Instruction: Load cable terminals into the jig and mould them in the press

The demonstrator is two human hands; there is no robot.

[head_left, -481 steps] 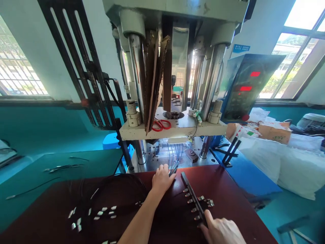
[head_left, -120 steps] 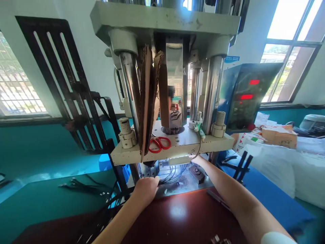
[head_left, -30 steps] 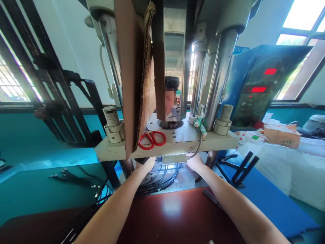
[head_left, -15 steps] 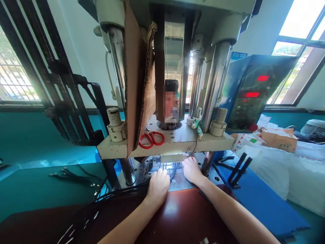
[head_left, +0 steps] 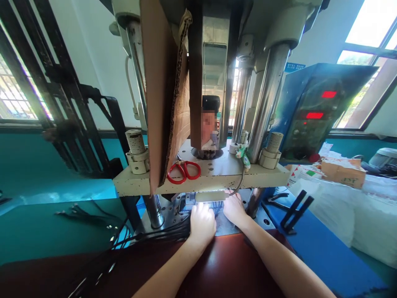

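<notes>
Both hands reach in beneath the raised plate (head_left: 235,181) of a press. My left hand (head_left: 203,221) is closed, its knuckles up, in front of a metal mould (head_left: 188,202) and against dark cables (head_left: 218,205). What its fingers hold is hidden. My right hand (head_left: 235,210) is at the right end of the mould, fingers curled inward and partly covered by the plate's edge and lamp. Whatever it grips cannot be made out. The cables loop between the two hands. A lit lamp bar (head_left: 211,196) hangs just above them.
Red-handled scissors (head_left: 184,171) and a cardboard sheet (head_left: 161,103) rest on the plate. Steel columns (head_left: 154,211) flank the work area. A bundle of black cables (head_left: 155,235) lies at left. At right stand a control box (head_left: 322,111) and a blue board (head_left: 322,244). Another person (head_left: 210,124) is behind the press.
My left hand has moved right and slightly up, closer to my right hand, covering more of the cables. My right hand stays nearly in place. The camera view has shifted slightly.
</notes>
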